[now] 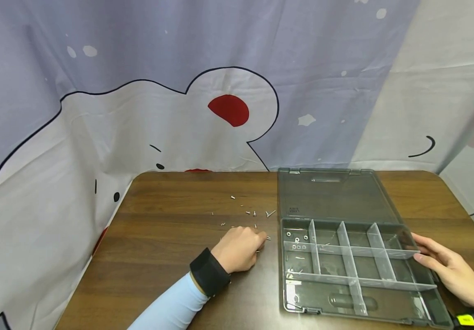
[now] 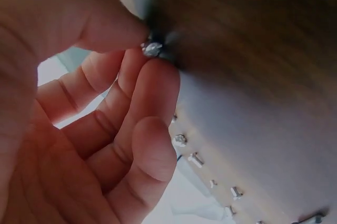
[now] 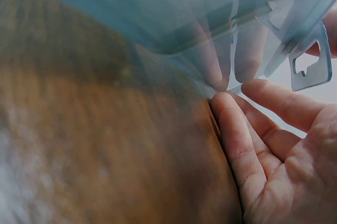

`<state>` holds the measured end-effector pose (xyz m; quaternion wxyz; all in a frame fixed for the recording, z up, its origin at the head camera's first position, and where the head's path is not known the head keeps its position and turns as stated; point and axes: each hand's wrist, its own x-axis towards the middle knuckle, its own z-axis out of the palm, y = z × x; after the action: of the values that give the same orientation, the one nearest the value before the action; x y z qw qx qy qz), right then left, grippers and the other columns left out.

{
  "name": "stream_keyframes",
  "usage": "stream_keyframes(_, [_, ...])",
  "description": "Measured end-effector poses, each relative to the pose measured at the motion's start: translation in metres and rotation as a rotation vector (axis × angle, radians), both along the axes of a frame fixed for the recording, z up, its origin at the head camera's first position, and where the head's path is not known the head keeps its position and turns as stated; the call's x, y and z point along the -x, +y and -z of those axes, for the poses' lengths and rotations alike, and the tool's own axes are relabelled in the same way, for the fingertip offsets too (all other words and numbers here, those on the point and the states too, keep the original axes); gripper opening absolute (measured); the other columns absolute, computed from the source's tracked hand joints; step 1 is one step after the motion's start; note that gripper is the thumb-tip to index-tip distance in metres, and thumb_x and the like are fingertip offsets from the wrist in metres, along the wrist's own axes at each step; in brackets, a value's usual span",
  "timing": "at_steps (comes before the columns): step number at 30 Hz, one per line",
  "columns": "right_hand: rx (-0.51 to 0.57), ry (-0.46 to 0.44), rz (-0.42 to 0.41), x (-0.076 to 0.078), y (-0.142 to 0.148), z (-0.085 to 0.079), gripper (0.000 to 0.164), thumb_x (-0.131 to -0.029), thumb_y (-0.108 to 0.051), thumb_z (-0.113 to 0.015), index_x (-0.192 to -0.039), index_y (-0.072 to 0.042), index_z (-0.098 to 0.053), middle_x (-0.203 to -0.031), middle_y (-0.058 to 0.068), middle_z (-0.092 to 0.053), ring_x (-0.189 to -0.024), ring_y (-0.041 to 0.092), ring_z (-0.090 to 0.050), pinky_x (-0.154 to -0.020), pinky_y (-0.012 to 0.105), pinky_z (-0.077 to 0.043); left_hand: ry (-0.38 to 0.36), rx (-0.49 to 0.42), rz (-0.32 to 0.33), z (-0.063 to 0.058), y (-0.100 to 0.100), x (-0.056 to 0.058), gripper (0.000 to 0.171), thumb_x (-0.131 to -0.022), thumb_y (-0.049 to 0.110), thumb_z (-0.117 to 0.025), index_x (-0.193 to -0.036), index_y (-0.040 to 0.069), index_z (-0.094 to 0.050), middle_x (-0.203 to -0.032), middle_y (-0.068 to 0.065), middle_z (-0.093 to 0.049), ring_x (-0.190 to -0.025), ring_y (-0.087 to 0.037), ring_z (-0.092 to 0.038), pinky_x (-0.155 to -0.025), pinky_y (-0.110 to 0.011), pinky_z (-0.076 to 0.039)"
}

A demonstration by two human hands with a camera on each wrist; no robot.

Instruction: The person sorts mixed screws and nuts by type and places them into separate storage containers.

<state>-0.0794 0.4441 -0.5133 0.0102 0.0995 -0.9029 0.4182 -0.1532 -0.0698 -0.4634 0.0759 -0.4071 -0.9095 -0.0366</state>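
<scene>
Left hand [image 1: 239, 250]: back upward, low over the table [image 1: 158, 220], left of the box; thumb and fingertip pinch a small screw [image 2: 152, 49]. Right hand [image 1: 451, 268]: well apart from it, fingers extended, touching the right side of the open compartment organizer box [image 1: 402, 302]. Lettering [image 1: 294, 210] on the lid [image 1: 327, 195]: illegible. Yellow wristband label [image 1: 465, 320]: unreadable.

Left grip [image 1: 239, 248] pinches palm-down with thumb and fingertip; right grip [image 1: 453, 270], partly hidden, seems relaxed.
</scene>
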Motion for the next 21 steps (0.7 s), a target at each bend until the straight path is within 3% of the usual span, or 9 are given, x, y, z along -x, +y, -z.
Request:
stream_keyframes(5, [-0.007, -0.009, 0.0, 0.0, 0.0, 0.001, 0.056, -0.106, -0.004, -0.052, -0.157, 0.005, -0.033, -0.135, -0.044, -0.033, -0.115, -0.031, -0.036, -0.081, -0.002, -0.038, 0.007, 0.0, 0.001, 0.0, 0.0, 0.001, 0.012, -0.08, 0.005, -0.067, -0.082, 0.016, -0.065, -0.074, 0.005, -0.057, -0.06, -0.01, -0.058, -0.053, -0.03, -0.05])
stream_keyframes(8, [-0.013, -0.019, -0.005, -0.001, 0.001, 0.002, 0.056, -0.106, -0.004, -0.051, -0.158, 0.005, -0.031, -0.136, -0.042, -0.032, -0.115, -0.031, -0.036, -0.081, -0.002, -0.038, 0.01, -0.046, 0.021, -0.004, 0.001, -0.001, 0.012, -0.08, 0.005, -0.066, -0.084, 0.017, -0.066, -0.077, 0.004, -0.054, -0.059, -0.009, -0.054, -0.051, -0.026, -0.047])
stream_keyframes(21, [-0.004, 0.009, -0.009, 0.0, 0.0, 0.002, 0.055, -0.106, -0.002, -0.051, -0.157, 0.007, -0.032, -0.136, -0.043, -0.032, -0.116, -0.031, -0.036, -0.083, -0.003, -0.038, 0.088, -0.255, 0.252, -0.039, 0.014, -0.028, 0.019, -0.08, 0.006, -0.068, -0.096, 0.015, -0.065, -0.081, 0.007, -0.051, -0.065, -0.004, -0.046, -0.058, -0.018, -0.044])
